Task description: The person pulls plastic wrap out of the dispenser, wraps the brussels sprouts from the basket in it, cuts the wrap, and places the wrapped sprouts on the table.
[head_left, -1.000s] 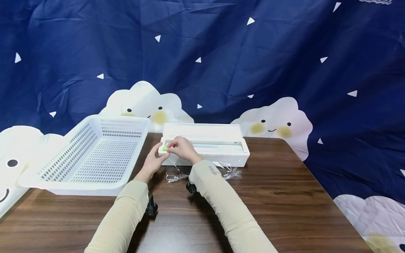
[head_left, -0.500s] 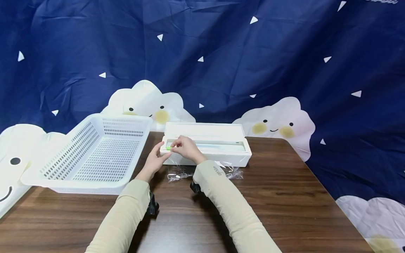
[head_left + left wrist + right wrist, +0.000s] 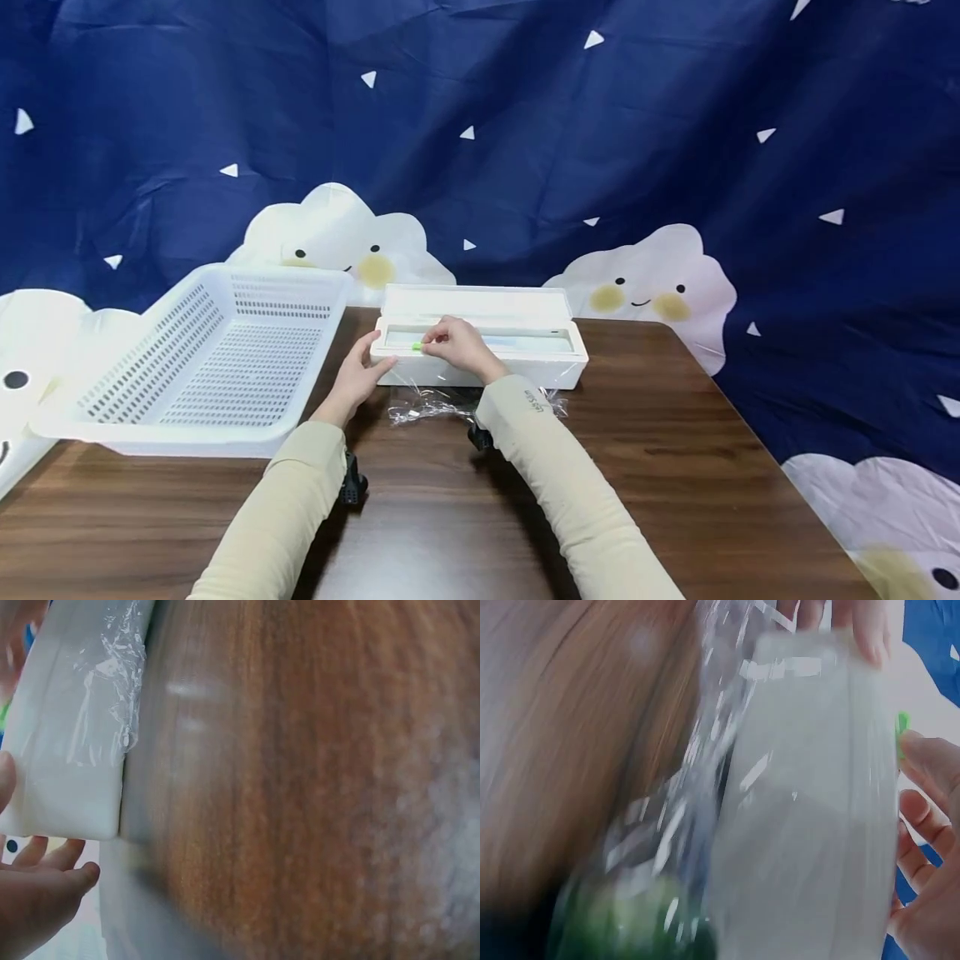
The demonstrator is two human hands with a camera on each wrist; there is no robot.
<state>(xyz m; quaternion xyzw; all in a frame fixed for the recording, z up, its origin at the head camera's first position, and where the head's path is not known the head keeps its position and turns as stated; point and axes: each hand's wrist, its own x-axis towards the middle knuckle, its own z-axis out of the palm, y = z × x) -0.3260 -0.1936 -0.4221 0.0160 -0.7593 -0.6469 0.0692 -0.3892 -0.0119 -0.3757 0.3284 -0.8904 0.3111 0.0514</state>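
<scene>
A long white cling film dispenser [image 3: 480, 372] stands on the table with its lid [image 3: 480, 302] raised at the back. My right hand [image 3: 462, 348] pinches a small green slide cutter [image 3: 417, 347] on the dispenser's front rim, left of the middle; the right wrist view shows the cutter [image 3: 902, 731] at the thumb tip. At the left end, my left hand [image 3: 356, 377] grips the dispenser, thumb near the front corner and fingers at the end face [image 3: 67, 832]. Clear cling film [image 3: 431, 406] hangs down the front and lies crumpled on the tabletop.
A large white perforated basket [image 3: 202, 437] stands on the left of the wooden table [image 3: 675, 467]. Behind the table hangs a dark blue curtain [image 3: 525, 150] with clouds on it. A blurred green patch [image 3: 630, 922] shows through film in the right wrist view.
My right hand has slid the green cutter rightward along the dispenser's rim, away from the left end. My left hand has stayed at that end. The head view has shifted slightly.
</scene>
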